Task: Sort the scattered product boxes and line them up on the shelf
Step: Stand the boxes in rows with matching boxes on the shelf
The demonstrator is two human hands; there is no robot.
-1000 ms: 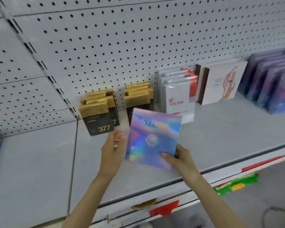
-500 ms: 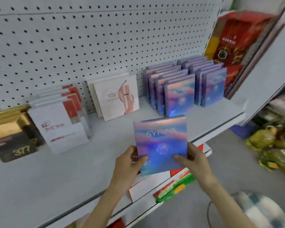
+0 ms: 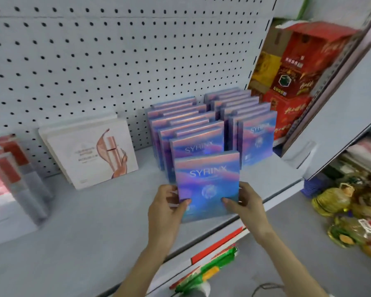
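Gloss on the holographic SYRINX box [image 3: 208,185] suggested a slippery face (light, stiff card, I judged), so edges suited gripping. Left hand [image 3: 165,209] and right hand [image 3: 246,202] pinched its lower corners, upright just in front of the SYRINX row [image 3: 193,133] on the shelf [image 3: 94,211].

One head-worn wide-angle camera looks forward and down along the shelf [image 3: 94,211], close in. It faces the pegboard back wall [image 3: 116,61], arms entering from below.
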